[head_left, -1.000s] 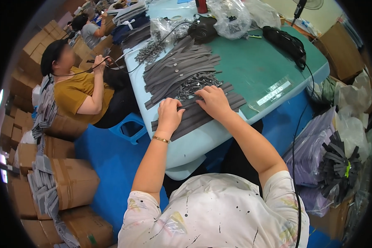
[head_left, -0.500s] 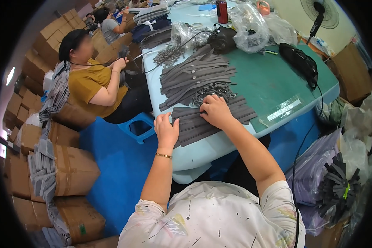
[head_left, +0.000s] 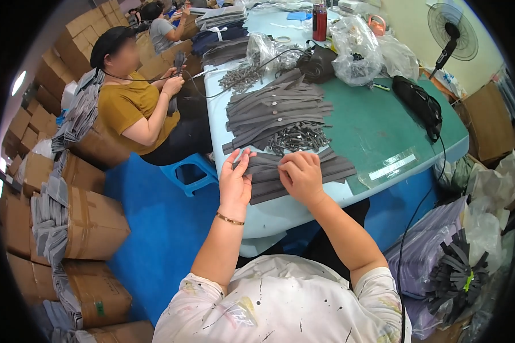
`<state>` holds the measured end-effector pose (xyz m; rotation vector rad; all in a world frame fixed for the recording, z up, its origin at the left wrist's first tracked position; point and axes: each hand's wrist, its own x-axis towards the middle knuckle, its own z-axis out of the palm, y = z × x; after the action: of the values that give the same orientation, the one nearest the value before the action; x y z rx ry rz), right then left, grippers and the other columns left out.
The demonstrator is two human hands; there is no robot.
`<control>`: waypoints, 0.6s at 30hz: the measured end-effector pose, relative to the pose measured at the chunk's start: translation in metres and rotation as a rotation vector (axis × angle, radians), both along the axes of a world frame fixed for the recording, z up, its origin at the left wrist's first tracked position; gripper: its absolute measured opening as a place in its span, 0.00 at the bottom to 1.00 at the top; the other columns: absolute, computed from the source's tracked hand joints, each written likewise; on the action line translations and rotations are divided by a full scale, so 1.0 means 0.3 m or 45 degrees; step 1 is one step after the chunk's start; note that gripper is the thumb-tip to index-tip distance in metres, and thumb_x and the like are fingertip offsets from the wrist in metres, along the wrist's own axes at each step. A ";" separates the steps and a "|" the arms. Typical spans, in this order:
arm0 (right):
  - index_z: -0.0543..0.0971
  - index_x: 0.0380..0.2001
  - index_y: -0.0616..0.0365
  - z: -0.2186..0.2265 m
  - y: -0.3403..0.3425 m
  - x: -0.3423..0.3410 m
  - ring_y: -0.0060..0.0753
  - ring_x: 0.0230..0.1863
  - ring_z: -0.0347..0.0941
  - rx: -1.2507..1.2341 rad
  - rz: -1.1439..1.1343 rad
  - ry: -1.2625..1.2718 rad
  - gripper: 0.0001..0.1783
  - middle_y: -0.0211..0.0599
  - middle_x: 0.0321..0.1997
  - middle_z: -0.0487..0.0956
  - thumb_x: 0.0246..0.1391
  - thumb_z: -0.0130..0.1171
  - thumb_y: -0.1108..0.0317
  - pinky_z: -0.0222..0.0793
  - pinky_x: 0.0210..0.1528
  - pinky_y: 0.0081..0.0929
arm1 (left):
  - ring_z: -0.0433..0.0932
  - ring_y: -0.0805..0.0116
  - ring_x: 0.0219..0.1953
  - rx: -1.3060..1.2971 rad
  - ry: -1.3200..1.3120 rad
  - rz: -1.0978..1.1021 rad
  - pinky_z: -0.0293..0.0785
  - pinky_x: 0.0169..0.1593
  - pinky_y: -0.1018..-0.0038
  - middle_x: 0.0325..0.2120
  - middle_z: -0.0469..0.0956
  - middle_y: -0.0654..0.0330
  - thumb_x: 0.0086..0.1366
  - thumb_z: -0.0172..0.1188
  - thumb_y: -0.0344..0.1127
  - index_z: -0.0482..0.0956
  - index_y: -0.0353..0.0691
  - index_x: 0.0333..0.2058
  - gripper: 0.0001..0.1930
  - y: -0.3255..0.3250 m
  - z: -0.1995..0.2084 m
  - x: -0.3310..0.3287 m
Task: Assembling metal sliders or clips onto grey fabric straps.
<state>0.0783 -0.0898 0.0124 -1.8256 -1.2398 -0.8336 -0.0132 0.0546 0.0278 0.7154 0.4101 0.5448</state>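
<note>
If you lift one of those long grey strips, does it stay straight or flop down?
Probably flops: the grey strips lie flat and thin under the left hand and right hand. Likely light too. The stack looks slightly fanned, so they may slide apart.

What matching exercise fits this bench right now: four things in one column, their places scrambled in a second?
Things:
1. flat grey fabric strips
2. small dark metal parts pile
3. red cylindrical bottle
4. white pedestal fan

Places:
A. far end of the green table
B. under both hands
C. beyond the table's right corner
D. just past the fingers

Pairs: 1-B, 2-D, 3-A, 4-C
</note>
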 end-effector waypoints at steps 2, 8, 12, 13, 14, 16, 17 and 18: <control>0.74 0.32 0.51 0.014 -0.003 -0.031 0.34 0.41 0.69 -0.094 0.105 0.196 0.14 0.25 0.36 0.74 0.38 0.63 0.67 0.57 0.45 0.29 | 0.74 0.66 0.45 0.350 -0.046 0.088 0.72 0.45 0.74 0.45 0.71 0.51 0.61 0.54 0.26 0.59 0.37 0.51 0.21 -0.023 0.018 -0.003; 0.76 0.36 0.55 0.121 -0.026 -0.055 0.38 0.34 0.72 -0.188 0.583 0.860 0.17 0.35 0.28 0.77 0.40 0.65 0.66 0.64 0.37 0.31 | 0.74 0.64 0.46 1.137 -0.231 -0.041 0.71 0.49 0.74 0.48 0.67 0.50 0.58 0.55 0.21 0.57 0.38 0.56 0.27 -0.114 0.106 -0.045; 0.77 0.27 0.59 0.086 0.002 -0.071 0.35 0.26 0.69 0.081 0.357 0.793 0.07 0.35 0.23 0.74 0.42 0.64 0.71 0.65 0.29 0.29 | 0.74 0.69 0.43 0.770 -0.334 0.171 0.74 0.44 0.76 0.43 0.70 0.55 0.58 0.55 0.19 0.63 0.37 0.50 0.21 -0.094 0.096 -0.024; 0.77 0.25 0.58 0.084 0.014 -0.087 0.37 0.26 0.69 0.144 0.319 0.852 0.07 0.34 0.22 0.74 0.42 0.64 0.69 0.64 0.29 0.31 | 0.74 0.71 0.41 0.616 -0.309 0.122 0.74 0.43 0.78 0.40 0.72 0.57 0.57 0.56 0.19 0.67 0.37 0.46 0.18 -0.074 0.055 -0.024; 0.77 0.23 0.57 0.083 0.027 -0.101 0.40 0.25 0.70 0.206 0.285 0.911 0.07 0.34 0.21 0.75 0.42 0.64 0.67 0.64 0.29 0.33 | 0.74 0.74 0.39 0.462 -0.285 0.080 0.74 0.41 0.79 0.37 0.73 0.59 0.57 0.57 0.20 0.70 0.37 0.42 0.14 -0.054 0.024 -0.033; 0.77 0.27 0.57 0.056 0.040 -0.114 0.40 0.29 0.71 0.083 0.364 0.908 0.10 0.36 0.24 0.76 0.41 0.65 0.66 0.65 0.32 0.32 | 0.74 0.78 0.35 0.474 -0.273 0.134 0.72 0.39 0.82 0.32 0.75 0.63 0.57 0.58 0.21 0.74 0.38 0.36 0.08 -0.066 0.022 -0.056; 0.77 0.31 0.57 0.041 0.045 -0.120 0.40 0.32 0.72 -0.041 0.432 0.894 0.13 0.37 0.28 0.76 0.40 0.65 0.66 0.66 0.36 0.31 | 0.74 0.78 0.34 0.600 -0.213 0.134 0.72 0.39 0.83 0.32 0.75 0.63 0.57 0.58 0.22 0.74 0.38 0.36 0.08 -0.059 0.020 -0.075; 0.76 0.36 0.57 0.026 0.040 -0.125 0.40 0.37 0.72 0.030 0.429 0.844 0.18 0.39 0.33 0.76 0.39 0.66 0.66 0.66 0.39 0.30 | 0.74 0.78 0.34 0.721 -0.148 0.148 0.72 0.38 0.83 0.32 0.75 0.63 0.58 0.57 0.22 0.74 0.38 0.35 0.07 -0.057 0.016 -0.094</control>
<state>0.0410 -0.0780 0.0202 -1.6111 -1.0382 -0.0361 -0.0415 0.0376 0.0325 1.2008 0.1852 0.8223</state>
